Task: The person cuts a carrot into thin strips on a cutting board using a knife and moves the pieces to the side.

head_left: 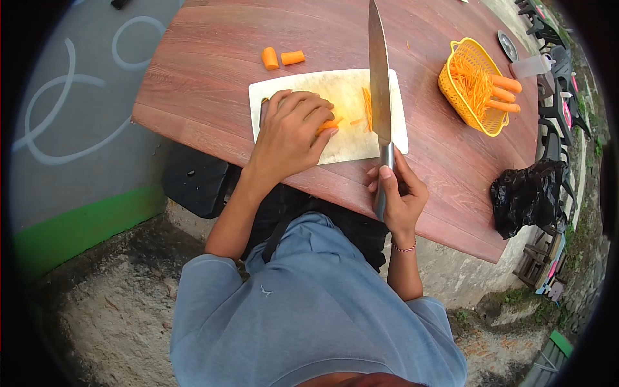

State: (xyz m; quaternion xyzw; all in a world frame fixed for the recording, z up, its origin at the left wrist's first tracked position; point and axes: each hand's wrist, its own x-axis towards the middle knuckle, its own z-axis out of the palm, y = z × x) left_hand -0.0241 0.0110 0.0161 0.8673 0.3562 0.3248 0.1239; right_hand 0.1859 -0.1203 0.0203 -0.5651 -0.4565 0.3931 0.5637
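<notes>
My right hand (403, 197) is wrapped round the grey handle of a large kitchen knife (380, 71). Its blade points away from me, over the right part of a white cutting board (271, 91). On the left half of the board, my left hand (295, 128) curls its fingers over carrot slices (329, 125), pressing them down. Most of what lies under that palm is hidden. Thin carrot strips (367, 109) lie just left of the blade. Beyond the board, two peeled carrot chunks (269, 59) rest on the wooden table.
A yellow plastic basket (456, 97) with shredded carrot (471, 80) and several whole carrots (506, 84) stands on the right of the table (213, 58). Near it are a clear squeeze bottle (530, 66), a dark dish (507, 45) and a black plastic bag (525, 197). A black stool (193, 180) is at lower left.
</notes>
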